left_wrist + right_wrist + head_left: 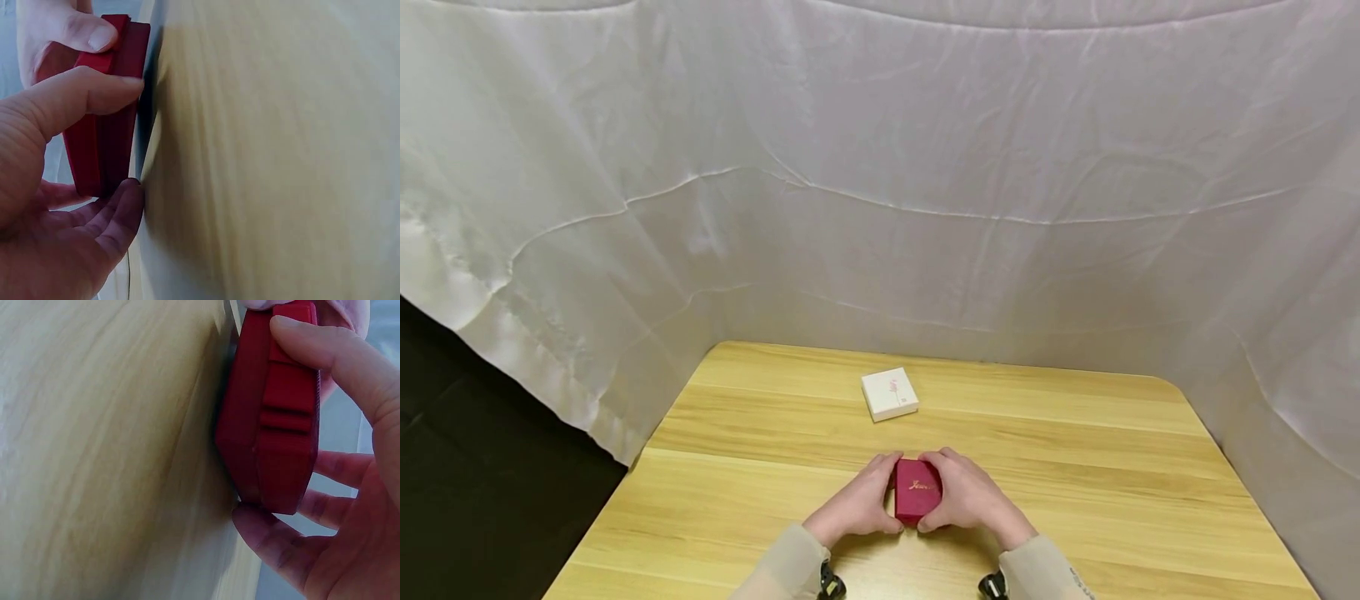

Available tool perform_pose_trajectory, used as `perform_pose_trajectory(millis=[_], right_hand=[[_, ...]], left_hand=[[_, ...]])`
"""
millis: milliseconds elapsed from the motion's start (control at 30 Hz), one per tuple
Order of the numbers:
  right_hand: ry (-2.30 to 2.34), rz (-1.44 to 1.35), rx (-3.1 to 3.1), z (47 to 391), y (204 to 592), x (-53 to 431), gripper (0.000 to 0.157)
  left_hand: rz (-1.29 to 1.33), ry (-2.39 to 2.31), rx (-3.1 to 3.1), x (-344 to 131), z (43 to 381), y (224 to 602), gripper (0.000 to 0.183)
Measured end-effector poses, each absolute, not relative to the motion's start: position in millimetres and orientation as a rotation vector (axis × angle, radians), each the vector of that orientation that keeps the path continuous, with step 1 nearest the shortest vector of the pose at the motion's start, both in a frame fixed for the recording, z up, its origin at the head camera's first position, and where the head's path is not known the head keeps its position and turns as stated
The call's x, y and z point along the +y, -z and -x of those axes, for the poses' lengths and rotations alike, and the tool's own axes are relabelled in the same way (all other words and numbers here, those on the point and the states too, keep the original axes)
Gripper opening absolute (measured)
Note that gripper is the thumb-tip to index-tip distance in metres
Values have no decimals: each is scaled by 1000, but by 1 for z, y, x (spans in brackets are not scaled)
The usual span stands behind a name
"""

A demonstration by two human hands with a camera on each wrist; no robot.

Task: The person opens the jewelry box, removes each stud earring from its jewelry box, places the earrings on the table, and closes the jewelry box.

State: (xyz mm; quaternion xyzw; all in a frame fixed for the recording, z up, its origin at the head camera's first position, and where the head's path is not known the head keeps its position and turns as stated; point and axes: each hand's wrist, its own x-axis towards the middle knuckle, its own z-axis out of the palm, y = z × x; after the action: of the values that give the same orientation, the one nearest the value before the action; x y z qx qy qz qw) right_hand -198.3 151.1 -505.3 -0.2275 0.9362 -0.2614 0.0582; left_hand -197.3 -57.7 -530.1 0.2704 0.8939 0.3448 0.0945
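Note:
A small dark red jewelry box (pixel 914 497) with gold lettering on its lid is between the two hands near the table's front. My left hand (pixel 863 498) grips its left side, thumb at the near edge and fingers toward the far edge. From the other side my right hand (pixel 968 496) holds it in the same way, covering part of the lettering. In the left wrist view the lid sits on the base of the box (pixel 115 147), close to the wood surface. A ribbed bow-like band crosses the box (pixel 284 465) in the right wrist view.
A white square box (pixel 889 394) with pink print lies farther back on the wooden table (pixel 1075 450). Pale cloth (pixel 962 208) hangs around the back and sides. A dark area (pixel 467 467) lies beyond the table's left edge.

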Motion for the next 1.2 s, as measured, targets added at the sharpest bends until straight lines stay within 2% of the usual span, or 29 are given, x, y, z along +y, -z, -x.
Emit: perform_pose_trajectory(millis=[1200], right_hand=[[847,713,2816,203,504,154,87]], left_hand=[[-800,-1008,2736,-52,199,527,104]])
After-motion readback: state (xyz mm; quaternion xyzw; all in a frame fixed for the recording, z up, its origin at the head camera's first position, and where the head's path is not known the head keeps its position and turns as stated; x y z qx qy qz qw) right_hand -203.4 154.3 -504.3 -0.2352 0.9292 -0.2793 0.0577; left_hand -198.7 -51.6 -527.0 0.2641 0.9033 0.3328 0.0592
